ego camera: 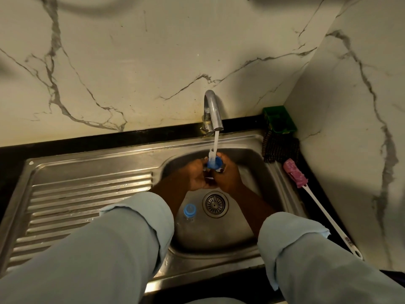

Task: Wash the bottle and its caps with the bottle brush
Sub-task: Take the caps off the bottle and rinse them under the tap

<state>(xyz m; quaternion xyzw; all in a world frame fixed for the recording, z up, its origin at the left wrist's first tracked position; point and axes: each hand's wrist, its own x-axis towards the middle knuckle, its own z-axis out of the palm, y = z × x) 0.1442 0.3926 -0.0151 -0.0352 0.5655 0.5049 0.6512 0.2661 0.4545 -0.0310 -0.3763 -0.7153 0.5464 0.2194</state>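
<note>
Both my hands hold a small blue cap (213, 163) under the running tap water, above the sink bowl. My left hand (197, 175) grips it from the left and my right hand (226, 175) from the right. A clear bottle with a light blue cap (189, 210) stands in the sink bowl (252, 170), left of the drain and partly hidden by my left forearm. The bottle brush (294, 173), with a pink sponge head and a long white handle, lies on the sink's right rim, apart from both hands.
A chrome tap (212, 113) pours water at the back. The ribbed draining board (87, 194) lies to the left. A green holder (279, 119) and a dark scrub pad (280, 150) sit in the back right corner. The drain strainer (215, 204) is below my hands.
</note>
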